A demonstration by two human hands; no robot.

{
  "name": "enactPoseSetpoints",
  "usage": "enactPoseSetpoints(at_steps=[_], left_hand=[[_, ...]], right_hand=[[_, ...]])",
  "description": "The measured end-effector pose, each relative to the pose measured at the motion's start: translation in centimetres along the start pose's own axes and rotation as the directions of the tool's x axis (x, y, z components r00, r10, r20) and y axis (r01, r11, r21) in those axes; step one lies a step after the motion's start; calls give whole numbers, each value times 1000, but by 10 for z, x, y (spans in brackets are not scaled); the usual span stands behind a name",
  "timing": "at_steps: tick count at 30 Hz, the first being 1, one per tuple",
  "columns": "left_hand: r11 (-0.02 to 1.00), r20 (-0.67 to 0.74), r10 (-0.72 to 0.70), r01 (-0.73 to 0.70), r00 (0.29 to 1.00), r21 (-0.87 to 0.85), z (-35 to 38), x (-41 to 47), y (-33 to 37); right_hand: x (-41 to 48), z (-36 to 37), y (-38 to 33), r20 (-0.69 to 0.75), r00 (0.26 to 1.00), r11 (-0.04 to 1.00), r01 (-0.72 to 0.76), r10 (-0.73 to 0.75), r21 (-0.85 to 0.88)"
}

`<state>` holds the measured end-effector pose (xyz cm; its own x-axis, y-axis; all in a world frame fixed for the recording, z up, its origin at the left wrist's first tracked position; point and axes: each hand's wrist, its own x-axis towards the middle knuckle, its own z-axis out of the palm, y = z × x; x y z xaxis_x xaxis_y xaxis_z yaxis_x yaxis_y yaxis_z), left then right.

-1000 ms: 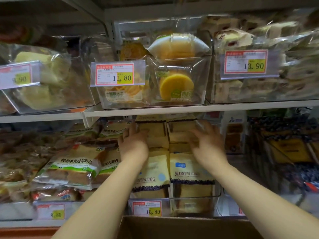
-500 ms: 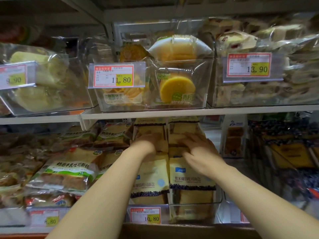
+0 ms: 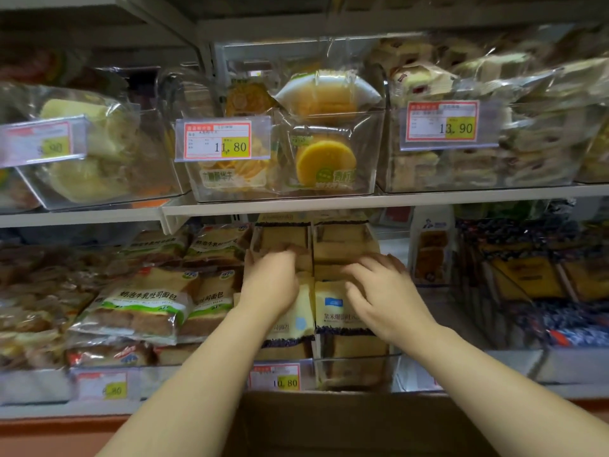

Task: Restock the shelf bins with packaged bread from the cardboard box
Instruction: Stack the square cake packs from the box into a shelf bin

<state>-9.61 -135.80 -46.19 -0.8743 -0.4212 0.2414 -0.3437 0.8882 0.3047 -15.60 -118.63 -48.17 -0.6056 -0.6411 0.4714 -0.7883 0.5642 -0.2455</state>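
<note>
Head view: hands at clear plastic shelf bin (image 3: 357, 369).
Left hand (image 3: 270, 285): fingers curled over left cream-yellow bread pack (image 3: 298, 321).
Right hand (image 3: 385, 298): spread fingers rest on right bread pack (image 3: 329, 311).

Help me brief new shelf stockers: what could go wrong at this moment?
The left hand and right hand are on bread packs crowded under the upper shelf; pushing could squash them. The front packs rise above the low front wall of the clear bin; a nudge might tip one into the cardboard box.
</note>
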Motion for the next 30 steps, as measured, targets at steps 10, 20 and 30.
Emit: enactPoseSetpoints(at_steps=[10, 20, 30], left_hand=[[948, -138, 304, -314, 943, -58, 59, -150, 25], [974, 608, 188, -228, 771, -12, 177, -158, 50], [984, 967, 150, -128, 208, -125, 315, -188, 38]], right_hand=[[-133, -31, 11, 164, 978, 991, 134, -130, -10], [-195, -43, 82, 596, 802, 988, 50, 48, -147], [-189, -22, 108, 584, 812, 990, 82, 3, -119]])
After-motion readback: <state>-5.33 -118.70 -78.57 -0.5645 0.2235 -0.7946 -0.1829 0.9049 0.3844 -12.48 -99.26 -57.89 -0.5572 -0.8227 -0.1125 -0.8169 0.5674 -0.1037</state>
